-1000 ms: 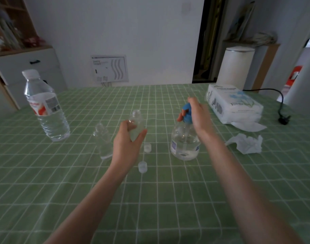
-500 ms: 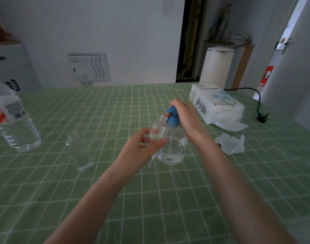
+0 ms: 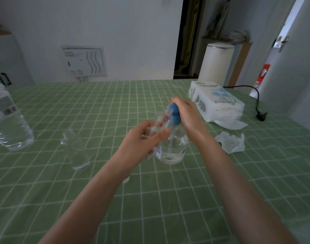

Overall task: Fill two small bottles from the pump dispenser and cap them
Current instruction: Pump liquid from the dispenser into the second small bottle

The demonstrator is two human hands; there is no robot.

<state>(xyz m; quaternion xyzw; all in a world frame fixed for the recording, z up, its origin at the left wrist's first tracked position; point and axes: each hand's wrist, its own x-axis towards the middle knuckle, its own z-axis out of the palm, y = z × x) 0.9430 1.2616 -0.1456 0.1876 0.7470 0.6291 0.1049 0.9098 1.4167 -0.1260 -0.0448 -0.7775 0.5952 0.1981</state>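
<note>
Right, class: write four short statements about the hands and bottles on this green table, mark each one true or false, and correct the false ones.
1. The left hand holds a small bottle tilted up to the nozzle of the pump dispenser. True.
2. The right hand rests on the tissue pack. False: it grips the blue pump head.
3. The second small bottle stands on the tablecloth left of the dispenser, with no hand on it. True.
4. The large water bottle lies on its side. False: it stands upright at the left edge of the view.
</note>
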